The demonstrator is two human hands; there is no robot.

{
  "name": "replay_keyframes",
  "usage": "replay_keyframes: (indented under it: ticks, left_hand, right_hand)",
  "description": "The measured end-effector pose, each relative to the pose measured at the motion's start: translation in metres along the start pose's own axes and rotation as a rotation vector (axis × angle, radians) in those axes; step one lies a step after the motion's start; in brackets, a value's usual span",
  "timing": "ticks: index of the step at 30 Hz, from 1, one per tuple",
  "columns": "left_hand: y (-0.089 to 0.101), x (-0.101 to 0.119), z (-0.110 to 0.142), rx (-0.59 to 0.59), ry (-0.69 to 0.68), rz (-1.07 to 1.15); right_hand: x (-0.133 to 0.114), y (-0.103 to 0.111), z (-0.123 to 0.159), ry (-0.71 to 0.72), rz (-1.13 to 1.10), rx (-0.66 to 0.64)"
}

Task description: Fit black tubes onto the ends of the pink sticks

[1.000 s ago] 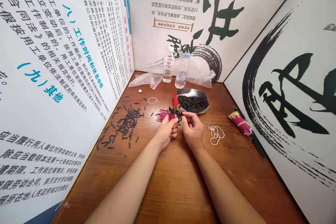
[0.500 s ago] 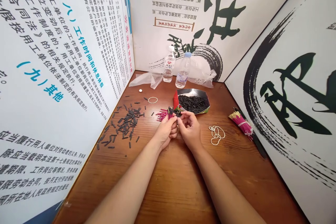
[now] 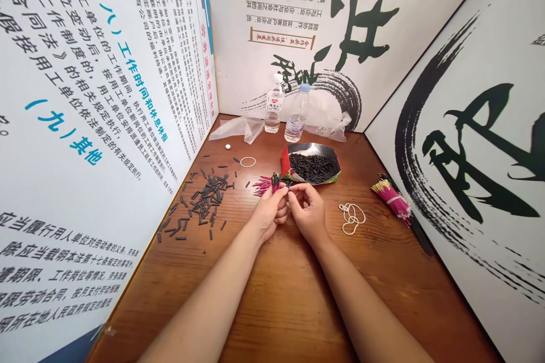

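White printed panels enclose a brown wooden table on three sides.

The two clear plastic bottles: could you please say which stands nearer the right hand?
The blue-capped clear plastic bottle does; the white-capped one stands left of it and farther back.

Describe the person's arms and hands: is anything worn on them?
The left arm and right arm show no sleeves; the left hand and right hand, no gloves. No watch or bracelet shows. Some fingers are partly hidden, so rings can't be ruled out.
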State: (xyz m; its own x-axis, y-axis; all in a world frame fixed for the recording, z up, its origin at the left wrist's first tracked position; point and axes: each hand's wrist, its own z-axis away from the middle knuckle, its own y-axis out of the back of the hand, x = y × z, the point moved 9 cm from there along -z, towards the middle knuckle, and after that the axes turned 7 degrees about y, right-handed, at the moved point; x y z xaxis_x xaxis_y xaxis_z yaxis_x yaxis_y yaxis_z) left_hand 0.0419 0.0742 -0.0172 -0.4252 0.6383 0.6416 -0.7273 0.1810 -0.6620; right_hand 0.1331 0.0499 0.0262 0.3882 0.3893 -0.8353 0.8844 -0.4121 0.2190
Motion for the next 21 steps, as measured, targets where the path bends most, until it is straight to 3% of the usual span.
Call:
replay_keyframes:
  ticks: [9, 21]
  left_hand:
    - [0.0002, -0.0016, -0.0002, -0.005, 0.012, -0.005]
    - [0.0019, -0.0030, -0.0014, 0.006, 0.021, -0.042]
  right_hand:
    - [-0.0054, -0.0011, -0.0020, 0.059, 0.031, -0.032]
    - [0.0023, -0.0042, -0.0004, 0.022, -0.010, -0.047]
